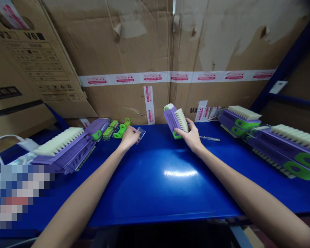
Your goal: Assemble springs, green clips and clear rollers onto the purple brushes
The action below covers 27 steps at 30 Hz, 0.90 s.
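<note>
My right hand (192,137) is closed around a purple brush attachment (172,119) with cream bristles and green end pieces. The brush is tilted, its bristles facing right, raised a little over the blue table. On the left, my left hand (130,137) pinches a small clear plastic piece (142,135) near the table's surface. Its fingertips are partly hidden behind that piece. Just beside this hand lie bright green plastic parts (120,131) and, farther left, clear parts with green inside (108,131).
Purple brush units (64,151) are stacked at left, with more at the right (239,120) and nearer right (281,144). A screwdriver (210,138) lies behind my right hand. Cardboard (124,44) walls the back of the blue table (155,193). A white cable (2,137) curves at far left.
</note>
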Available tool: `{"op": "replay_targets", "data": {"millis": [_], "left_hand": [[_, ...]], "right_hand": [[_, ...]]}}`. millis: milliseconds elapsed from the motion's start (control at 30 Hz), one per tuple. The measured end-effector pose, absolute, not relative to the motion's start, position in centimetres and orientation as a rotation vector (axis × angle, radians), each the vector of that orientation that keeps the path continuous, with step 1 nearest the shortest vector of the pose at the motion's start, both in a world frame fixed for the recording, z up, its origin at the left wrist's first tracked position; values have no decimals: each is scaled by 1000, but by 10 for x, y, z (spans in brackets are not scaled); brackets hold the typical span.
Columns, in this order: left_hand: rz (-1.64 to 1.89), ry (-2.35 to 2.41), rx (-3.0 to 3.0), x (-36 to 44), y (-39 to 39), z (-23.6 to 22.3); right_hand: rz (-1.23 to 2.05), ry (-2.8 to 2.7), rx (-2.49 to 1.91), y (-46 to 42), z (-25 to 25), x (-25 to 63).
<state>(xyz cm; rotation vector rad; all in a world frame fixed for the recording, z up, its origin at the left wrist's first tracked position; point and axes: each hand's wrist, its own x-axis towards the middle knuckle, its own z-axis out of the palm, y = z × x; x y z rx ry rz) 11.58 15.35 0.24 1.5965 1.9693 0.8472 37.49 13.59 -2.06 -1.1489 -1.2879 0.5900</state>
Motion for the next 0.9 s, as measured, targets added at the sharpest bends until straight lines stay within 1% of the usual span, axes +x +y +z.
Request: {"op": "replay_targets", "data": {"millis": [167, 300, 433, 567, 733, 900], "left_hand": [[1037, 1611, 1124, 117, 154, 13], [1133, 1403, 973, 122, 153, 13], [1206, 1274, 1082, 134, 149, 8], [1179, 1259, 1274, 138, 142, 5], [1110, 1175, 1375, 139, 140, -2], [1153, 1204, 1483, 144, 148, -14]], "right_hand": [[344, -1563, -1154, 134, -24, 374], [148, -1803, -1104, 129, -26, 371], [-5, -1954, -1083, 123, -24, 370], [-104, -2020, -1066, 122, -24, 371], [-83, -1991, -1001, 127, -29, 375], [-83, -2005, -992, 127, -31, 375]]}}
